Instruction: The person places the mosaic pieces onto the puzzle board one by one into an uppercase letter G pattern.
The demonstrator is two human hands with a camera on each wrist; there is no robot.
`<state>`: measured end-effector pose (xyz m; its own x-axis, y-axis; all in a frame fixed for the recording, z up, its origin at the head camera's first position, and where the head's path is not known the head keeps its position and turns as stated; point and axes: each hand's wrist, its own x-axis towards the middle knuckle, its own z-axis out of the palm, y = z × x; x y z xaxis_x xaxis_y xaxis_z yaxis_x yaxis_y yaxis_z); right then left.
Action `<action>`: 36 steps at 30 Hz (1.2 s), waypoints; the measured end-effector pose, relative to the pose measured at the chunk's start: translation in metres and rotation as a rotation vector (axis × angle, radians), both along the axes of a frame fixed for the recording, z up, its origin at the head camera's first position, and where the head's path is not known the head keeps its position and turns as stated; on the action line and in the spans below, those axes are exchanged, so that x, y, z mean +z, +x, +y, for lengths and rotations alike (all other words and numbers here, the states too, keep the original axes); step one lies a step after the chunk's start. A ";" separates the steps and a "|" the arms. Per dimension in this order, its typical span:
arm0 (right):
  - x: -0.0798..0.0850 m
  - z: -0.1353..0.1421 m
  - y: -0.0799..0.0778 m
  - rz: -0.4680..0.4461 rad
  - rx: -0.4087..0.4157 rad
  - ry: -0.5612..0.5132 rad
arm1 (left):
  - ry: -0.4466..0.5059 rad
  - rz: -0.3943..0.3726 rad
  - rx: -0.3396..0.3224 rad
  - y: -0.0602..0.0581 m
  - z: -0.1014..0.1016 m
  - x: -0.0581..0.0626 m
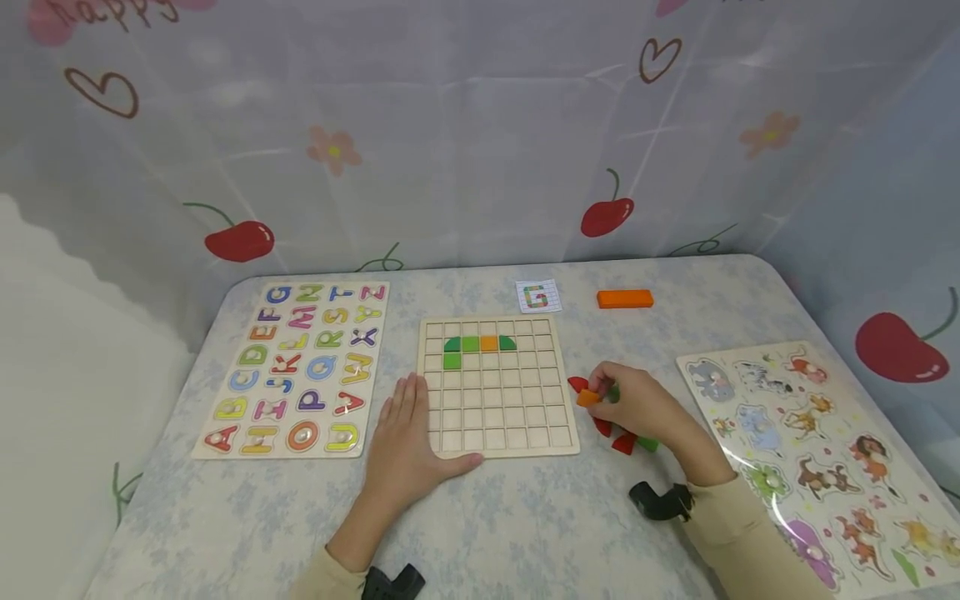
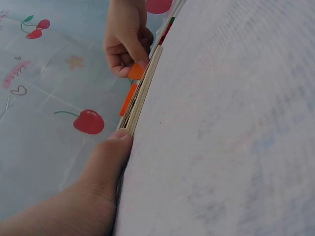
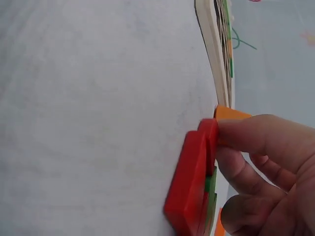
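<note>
A wooden grid board (image 1: 504,410) lies mid-table, holding several green and orange pieces in its upper rows. My left hand (image 1: 401,442) rests along its left side with straight fingers, the thumb (image 2: 118,135) touching its near edge. Just past the board's right side, my right hand (image 1: 636,402) pinches an orange block (image 1: 587,398) between thumb and fingers. Under and around that hand lie loose red blocks (image 1: 623,443) and green ones (image 1: 648,444), partly hidden by it. In the right wrist view the orange block (image 3: 230,113) shows beyond the thumb, above red blocks (image 3: 187,182).
A small pattern card (image 1: 538,296) with a coloured G lies behind the board. To its right is an orange bar (image 1: 625,299). An alphabet puzzle (image 1: 296,375) lies on the left, an animal puzzle (image 1: 817,450) on the right. A printed curtain (image 1: 465,167) hangs behind the table.
</note>
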<state>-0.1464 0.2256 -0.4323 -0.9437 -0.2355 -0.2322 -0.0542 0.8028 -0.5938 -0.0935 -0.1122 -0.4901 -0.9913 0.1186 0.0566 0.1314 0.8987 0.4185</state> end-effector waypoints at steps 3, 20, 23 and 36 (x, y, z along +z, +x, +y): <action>-0.001 0.002 -0.002 0.013 0.010 -0.049 | 0.002 -0.001 -0.006 -0.001 0.001 0.000; -0.002 -0.072 -0.037 0.074 -0.019 -0.276 | -0.008 -0.045 -0.009 0.000 -0.001 0.002; -0.004 -0.093 -0.038 0.085 0.005 -0.285 | -0.011 -0.051 -0.007 0.000 -0.001 0.002; -0.011 -0.147 -0.040 0.113 0.049 -0.292 | -0.010 -0.023 -0.009 -0.001 -0.001 0.002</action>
